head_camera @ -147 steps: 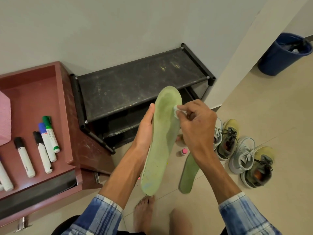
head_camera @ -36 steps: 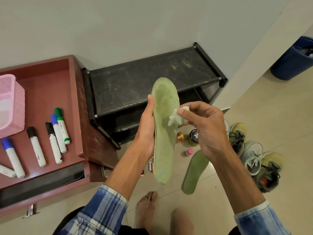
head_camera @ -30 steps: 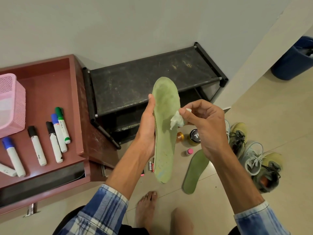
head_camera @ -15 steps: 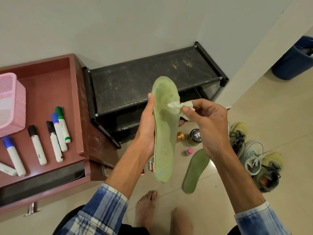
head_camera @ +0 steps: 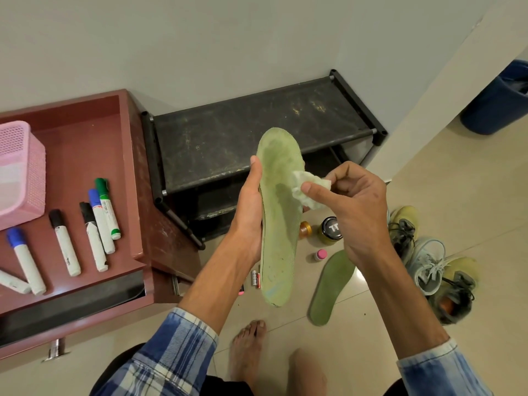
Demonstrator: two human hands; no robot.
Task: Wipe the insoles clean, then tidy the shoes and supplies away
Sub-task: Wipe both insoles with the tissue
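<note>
L hand (head_camera: 250, 221) grips a pale green insole (head_camera: 278, 221) along its left edge at frame centre, insole upright w/ toe end at 12 o'clock and heel at 6. R hand (head_camera: 353, 208) pinches a crumpled white wipe (head_camera: 307, 190) btwn thumb and fingers, wipe touching the insole's right edge in its upper half. Second insole (head_camera: 333, 290), darker green, lies flat on the tile floor (head_camera: 471, 201) at approx 4 o'clock from the held one. Pair of yellow-grey shoes (head_camera: 437, 264) sits at 3 o'clock, just beside the floor insole. Btwn insole and shoes: black-lidded jar (head_camera: 331, 230), small orange-capped bottle (head_camera: 305, 229), small pink-capped bottle (head_camera: 320, 255). Batteries (head_camera: 255, 279) on floor near the held insole's heel. Black shoe rack (head_camera: 257, 144) at 12 o'clock against the wall. Red-brown drawer unit (head_camera: 85, 172) at 9 o'clock holds markers (head_camera: 98, 224) and a pink basket (head_camera: 20, 172). Blue bin (head_camera: 497, 101) at 2 o'clock. Bare feet (head_camera: 247, 352) at 6 o'clock.
</note>
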